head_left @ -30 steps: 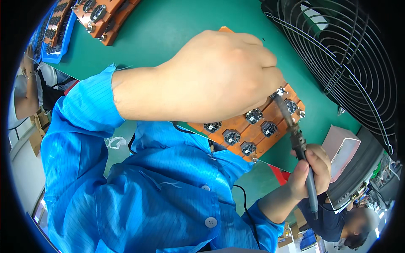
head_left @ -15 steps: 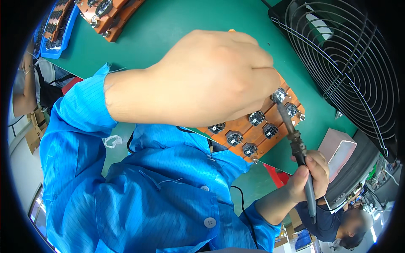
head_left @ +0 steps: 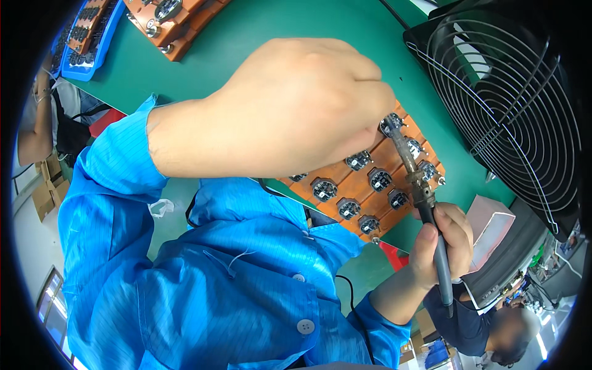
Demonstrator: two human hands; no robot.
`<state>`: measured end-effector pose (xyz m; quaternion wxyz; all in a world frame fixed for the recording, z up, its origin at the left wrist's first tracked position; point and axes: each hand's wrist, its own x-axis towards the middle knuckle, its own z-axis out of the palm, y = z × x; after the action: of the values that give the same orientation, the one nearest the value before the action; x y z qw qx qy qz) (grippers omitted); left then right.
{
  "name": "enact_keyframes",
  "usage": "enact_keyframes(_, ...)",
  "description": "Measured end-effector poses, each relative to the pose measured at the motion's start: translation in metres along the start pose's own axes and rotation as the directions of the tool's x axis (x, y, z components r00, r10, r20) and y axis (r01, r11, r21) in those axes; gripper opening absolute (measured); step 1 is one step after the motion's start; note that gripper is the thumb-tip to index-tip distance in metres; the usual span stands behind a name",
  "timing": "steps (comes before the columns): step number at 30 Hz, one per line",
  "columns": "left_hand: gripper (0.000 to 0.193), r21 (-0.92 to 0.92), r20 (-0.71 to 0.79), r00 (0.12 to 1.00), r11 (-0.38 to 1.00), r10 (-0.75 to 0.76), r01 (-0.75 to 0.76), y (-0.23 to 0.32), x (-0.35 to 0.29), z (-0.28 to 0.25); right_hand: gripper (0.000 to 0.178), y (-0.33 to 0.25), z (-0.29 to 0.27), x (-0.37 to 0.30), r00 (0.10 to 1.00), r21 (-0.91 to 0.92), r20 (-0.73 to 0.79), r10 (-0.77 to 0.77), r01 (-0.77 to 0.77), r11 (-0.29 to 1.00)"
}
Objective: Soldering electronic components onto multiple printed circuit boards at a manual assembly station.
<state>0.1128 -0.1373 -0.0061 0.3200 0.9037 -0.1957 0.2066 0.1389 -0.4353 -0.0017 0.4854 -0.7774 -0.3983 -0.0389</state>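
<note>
Right of centre, the soldering iron (head_left: 425, 203) slants up-left from the right hand (head_left: 441, 243), which grips its handle; its tip touches a component on the orange board (head_left: 370, 185). The left hand (head_left: 296, 111), fisted, presses the board onto the green tabletop (head_left: 277, 24).

A black wire-guarded fan (head_left: 512, 105) sits at the right edge of the green table (head_left: 277, 24). Top left, a blue tray (head_left: 86, 46) and more orange boards (head_left: 179, 18). A pink box (head_left: 490, 225) lies near the fan.
</note>
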Motion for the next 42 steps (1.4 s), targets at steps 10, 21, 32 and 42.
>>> enact_keyframes(10,0.019,0.033,0.013,1.000,0.999,0.018,-0.018,0.000,0.000,0.003,0.025,-0.001,0.000,-0.003,0.998,-0.013,-0.040,0.040,-0.040,0.999)
enact_keyframes(21,0.022,0.065,0.067,0.997,0.998,0.022,-0.026,-0.001,-0.002,0.006,0.025,0.000,0.000,-0.003,0.999,0.007,-0.031,0.020,-0.019,1.000)
enact_keyframes(32,0.022,-0.003,0.060,0.998,1.000,0.014,-0.014,-0.004,-0.005,0.002,0.026,-0.003,0.001,-0.002,0.999,-0.009,-0.042,0.022,-0.022,1.000)
enact_keyframes(42,0.018,0.062,-0.036,0.997,0.996,-0.061,0.063,-0.017,-0.015,-0.022,0.029,-0.002,0.019,0.015,0.999,0.021,-0.014,-0.042,0.042,0.999)
